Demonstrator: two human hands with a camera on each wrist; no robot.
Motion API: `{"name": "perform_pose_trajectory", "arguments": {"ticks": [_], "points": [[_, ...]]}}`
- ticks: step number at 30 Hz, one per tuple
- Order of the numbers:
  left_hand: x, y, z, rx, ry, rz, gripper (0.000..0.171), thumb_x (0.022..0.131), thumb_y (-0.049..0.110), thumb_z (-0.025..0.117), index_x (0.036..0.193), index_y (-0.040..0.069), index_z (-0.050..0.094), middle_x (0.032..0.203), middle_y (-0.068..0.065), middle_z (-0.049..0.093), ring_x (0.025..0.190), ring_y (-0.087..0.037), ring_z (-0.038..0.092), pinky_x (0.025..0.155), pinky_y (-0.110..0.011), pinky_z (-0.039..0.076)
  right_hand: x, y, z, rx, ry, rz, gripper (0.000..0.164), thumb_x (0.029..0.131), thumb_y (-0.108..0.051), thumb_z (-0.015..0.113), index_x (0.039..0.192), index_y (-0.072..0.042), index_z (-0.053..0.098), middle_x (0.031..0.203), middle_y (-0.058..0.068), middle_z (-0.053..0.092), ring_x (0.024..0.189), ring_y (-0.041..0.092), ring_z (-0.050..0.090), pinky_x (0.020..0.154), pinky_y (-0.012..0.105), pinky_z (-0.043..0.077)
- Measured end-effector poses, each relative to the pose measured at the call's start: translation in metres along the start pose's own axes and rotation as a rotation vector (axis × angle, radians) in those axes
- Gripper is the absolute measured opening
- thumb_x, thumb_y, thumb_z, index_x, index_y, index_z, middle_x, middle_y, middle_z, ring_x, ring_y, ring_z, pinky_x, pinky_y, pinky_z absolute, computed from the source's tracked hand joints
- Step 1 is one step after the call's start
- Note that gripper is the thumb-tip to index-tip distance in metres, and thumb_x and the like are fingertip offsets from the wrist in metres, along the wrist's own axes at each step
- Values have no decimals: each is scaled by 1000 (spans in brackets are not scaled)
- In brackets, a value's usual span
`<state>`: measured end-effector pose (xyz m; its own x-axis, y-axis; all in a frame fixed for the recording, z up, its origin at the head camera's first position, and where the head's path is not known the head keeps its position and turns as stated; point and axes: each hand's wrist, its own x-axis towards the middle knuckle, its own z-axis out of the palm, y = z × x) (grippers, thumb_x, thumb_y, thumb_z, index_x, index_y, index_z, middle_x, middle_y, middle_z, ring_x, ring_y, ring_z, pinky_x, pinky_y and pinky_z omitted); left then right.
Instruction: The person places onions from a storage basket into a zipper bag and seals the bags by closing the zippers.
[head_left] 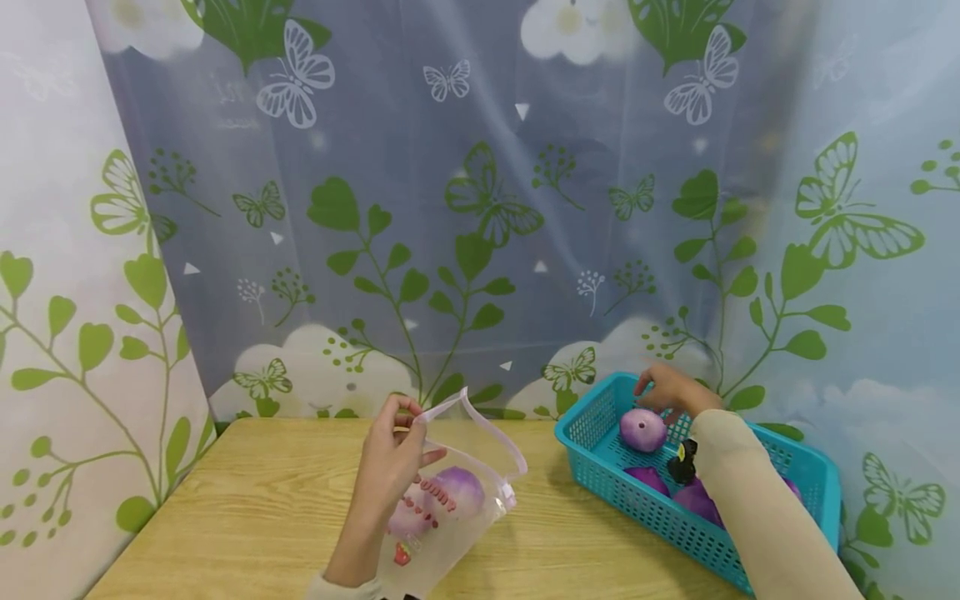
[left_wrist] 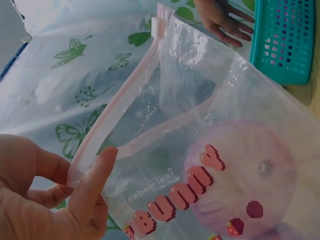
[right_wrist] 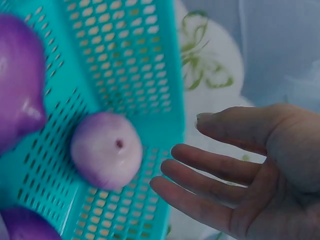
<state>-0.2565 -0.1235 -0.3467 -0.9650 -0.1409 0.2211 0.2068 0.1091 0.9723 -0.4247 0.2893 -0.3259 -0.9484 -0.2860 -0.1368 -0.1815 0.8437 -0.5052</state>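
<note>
Clear zip bag (head_left: 438,571) is pinched at mouth by left hand (head_left: 392,454); purple onions (head_left: 461,490) are seen inside. Right hand (head_left: 672,390), fingers parted, is held near far rim of blue basket (head_left: 637,504).

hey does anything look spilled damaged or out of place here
Nothing stands out. The left hand holds the bag, the purple onion-like pieces lie inside it or the basket, and I see no spill or damage.
</note>
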Motion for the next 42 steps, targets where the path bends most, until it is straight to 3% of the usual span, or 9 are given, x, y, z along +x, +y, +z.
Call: {"name": "perform_pose_trajectory", "arguments": {"ticks": [4,10,15,19,23,28,34,40,42], "points": [[0,0,0,-8,-1,-2,10,105,6,49,114,3,50,107,-17,50,70,-20,59,55,-23,62,2,15,4,1,4,50,33,95,-4,64,125,10,60,127,39,57,110,51,64,72,46,67],[-1,-2,0,0,-5,-1,12,106,8,50,116,3,51,109,-17,51,75,-22,65,48,-22,57,8,29,11,-83,43,69,34,92,-4,67,123,8,63,146,43,41,106,44,62,64,40,66],[-1,-1,0,-2,-19,-1,12,106,9,51,117,2,52,109,-15,50,75,-20,60,63,-32,68,12,38,17,-95,34,80,45,91,-4,66,133,10,57,146,43,40,113,51,59,70,46,66],[-2,-1,0,11,-32,-1,11,105,7,51,115,2,52,105,-14,49,71,-16,51,72,-39,70,14,41,20,-105,7,41,48,90,-2,67,136,8,57,145,42,44,108,44,62,70,42,63],[-2,-1,-1,55,-50,-10,10,105,8,51,114,3,53,103,-14,51,69,-18,60,56,-26,64,15,41,24,-119,-17,2,46,88,1,66,133,6,61,145,41,46,103,38,61,67,32,54],[-2,-2,-3,128,-70,-31,10,104,10,52,113,6,55,104,-14,55,72,-26,75,38,-14,37,17,41,26,-154,-14,-11,42,87,3,65,129,8,63,135,40,56,121,53,58,78,39,61],[-1,-4,-1,146,-103,-55,11,102,6,53,112,5,58,109,-15,54,70,-21,65,49,-24,58,20,40,27,-262,36,7,35,83,1,70,118,6,69,138,39,54,106,40,60,75,38,57],[-1,-7,0,164,-118,-70,12,100,6,54,111,6,58,110,-15,55,69,-22,66,44,-20,51,23,41,30,-288,21,-26,45,83,1,72,127,8,64,143,39,51,124,54,56,76,36,58],[-1,-8,0,161,-121,-71,12,100,5,54,111,6,59,110,-15,55,70,-22,66,47,-22,55,24,41,31,-278,3,-34,47,83,3,70,129,8,63,145,39,48,122,52,57,74,34,57]]}}
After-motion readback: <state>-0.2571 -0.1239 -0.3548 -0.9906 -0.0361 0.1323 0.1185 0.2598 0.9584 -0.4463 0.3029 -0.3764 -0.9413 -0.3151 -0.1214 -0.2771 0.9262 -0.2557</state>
